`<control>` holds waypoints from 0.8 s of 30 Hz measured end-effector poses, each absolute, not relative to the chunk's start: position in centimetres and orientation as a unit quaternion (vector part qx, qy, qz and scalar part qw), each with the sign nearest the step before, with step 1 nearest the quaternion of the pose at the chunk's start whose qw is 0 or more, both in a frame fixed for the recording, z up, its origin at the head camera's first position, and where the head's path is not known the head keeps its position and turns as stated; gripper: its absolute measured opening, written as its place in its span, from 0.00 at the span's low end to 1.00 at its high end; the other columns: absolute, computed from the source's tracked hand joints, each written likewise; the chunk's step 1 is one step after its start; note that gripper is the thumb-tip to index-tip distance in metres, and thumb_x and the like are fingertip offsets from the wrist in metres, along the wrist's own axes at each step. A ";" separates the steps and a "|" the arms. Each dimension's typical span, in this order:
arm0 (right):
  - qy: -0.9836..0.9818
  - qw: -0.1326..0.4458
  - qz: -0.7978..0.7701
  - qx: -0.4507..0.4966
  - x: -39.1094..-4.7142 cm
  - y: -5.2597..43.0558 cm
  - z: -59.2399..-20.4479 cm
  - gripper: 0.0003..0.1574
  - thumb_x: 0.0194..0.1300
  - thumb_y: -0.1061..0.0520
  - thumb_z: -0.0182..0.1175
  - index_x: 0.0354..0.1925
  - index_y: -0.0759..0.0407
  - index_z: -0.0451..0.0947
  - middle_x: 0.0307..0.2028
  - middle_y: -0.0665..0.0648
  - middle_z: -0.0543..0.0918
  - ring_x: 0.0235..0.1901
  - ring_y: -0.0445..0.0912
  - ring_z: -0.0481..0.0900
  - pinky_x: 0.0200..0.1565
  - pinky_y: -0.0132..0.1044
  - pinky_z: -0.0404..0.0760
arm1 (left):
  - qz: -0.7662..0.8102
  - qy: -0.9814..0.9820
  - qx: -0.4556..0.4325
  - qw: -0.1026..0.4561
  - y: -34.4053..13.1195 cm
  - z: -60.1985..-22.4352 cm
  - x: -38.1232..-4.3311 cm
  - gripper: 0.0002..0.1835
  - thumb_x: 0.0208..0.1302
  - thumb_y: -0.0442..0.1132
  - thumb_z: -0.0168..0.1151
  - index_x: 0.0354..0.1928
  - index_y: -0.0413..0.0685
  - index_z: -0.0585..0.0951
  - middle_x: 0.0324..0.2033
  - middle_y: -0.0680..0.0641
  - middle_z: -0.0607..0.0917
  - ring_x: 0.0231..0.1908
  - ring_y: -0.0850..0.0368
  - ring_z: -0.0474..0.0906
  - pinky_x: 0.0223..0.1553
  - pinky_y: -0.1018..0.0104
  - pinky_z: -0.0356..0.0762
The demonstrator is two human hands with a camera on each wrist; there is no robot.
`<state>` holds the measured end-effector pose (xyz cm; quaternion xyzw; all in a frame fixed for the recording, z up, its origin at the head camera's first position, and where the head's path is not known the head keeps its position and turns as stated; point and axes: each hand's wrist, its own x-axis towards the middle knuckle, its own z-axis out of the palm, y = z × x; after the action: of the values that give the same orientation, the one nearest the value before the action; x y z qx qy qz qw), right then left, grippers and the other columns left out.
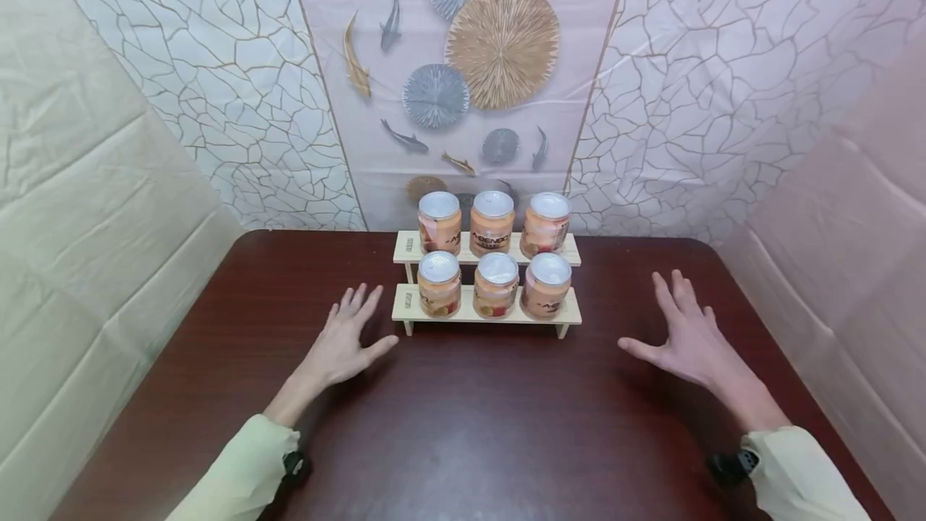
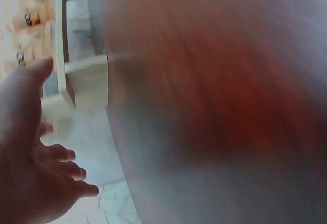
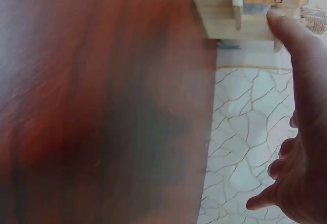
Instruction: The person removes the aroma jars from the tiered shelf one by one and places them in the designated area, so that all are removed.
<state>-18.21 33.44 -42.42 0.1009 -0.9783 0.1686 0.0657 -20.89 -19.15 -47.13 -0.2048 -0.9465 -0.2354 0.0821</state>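
Two rows of orange jars with silvery lids stand on a two-tier pale wooden rack (image 1: 405,305) in the head view. The front tier carries a left jar (image 1: 440,286), a middle jar (image 1: 496,288) and a right jar (image 1: 546,288); three more, among them a rear middle jar (image 1: 493,223), stand behind. To the left of the rack, my left hand (image 1: 347,346) hovers over the table with fingers spread and thumb toward the rack. My right hand (image 1: 683,340) is farther off on the other side, fingers also spread. Both hands hold nothing.
The dark red-brown table (image 1: 463,424) has rounded far corners. Behind it hangs a patterned cloth (image 1: 463,87) with fish and round motifs, and pale fabric walls (image 1: 832,248) rise at both sides. Black wrist devices show below each sleeve.
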 end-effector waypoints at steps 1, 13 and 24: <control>-0.977 0.068 0.174 0.104 -18.4 33.2 -42.2 0.78 0.54 0.29 0.70 0.79 0.64 0.35 0.75 0.76 0.37 0.73 0.71 0.38 0.59 0.79 0.45 | -0.239 -0.944 -0.213 0.086 -18.7 -47.2 -21.3 0.47 0.64 0.57 0.66 0.77 0.42 0.59 0.72 0.27 0.57 0.71 0.26 0.50 0.65 0.30 0.50; -0.958 0.092 0.221 0.160 -20.0 30.6 -40.6 0.66 0.59 0.43 0.72 0.77 0.71 0.45 0.71 0.77 0.57 0.66 0.72 0.62 0.59 0.66 0.65 | -0.257 -0.915 -0.273 0.148 -16.4 -48.5 -23.6 0.33 0.61 0.42 0.73 0.66 0.39 0.76 0.66 0.29 0.70 0.64 0.30 0.67 0.58 0.34 0.67; -0.885 0.243 0.331 0.221 -24.1 27.7 -37.8 0.37 0.58 0.65 0.71 0.64 0.69 0.71 0.46 0.69 0.85 0.41 0.61 0.86 0.44 0.58 0.80 | -0.246 -0.913 -0.277 0.172 -16.3 -48.2 -24.0 0.27 0.60 0.42 0.74 0.60 0.39 0.82 0.63 0.31 0.75 0.61 0.32 0.72 0.54 0.39 0.73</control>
<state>-24.10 27.68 -37.79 0.2207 -0.8848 0.3311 0.2426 -23.99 -16.30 -48.18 -0.2769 -0.9130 -0.2456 0.1716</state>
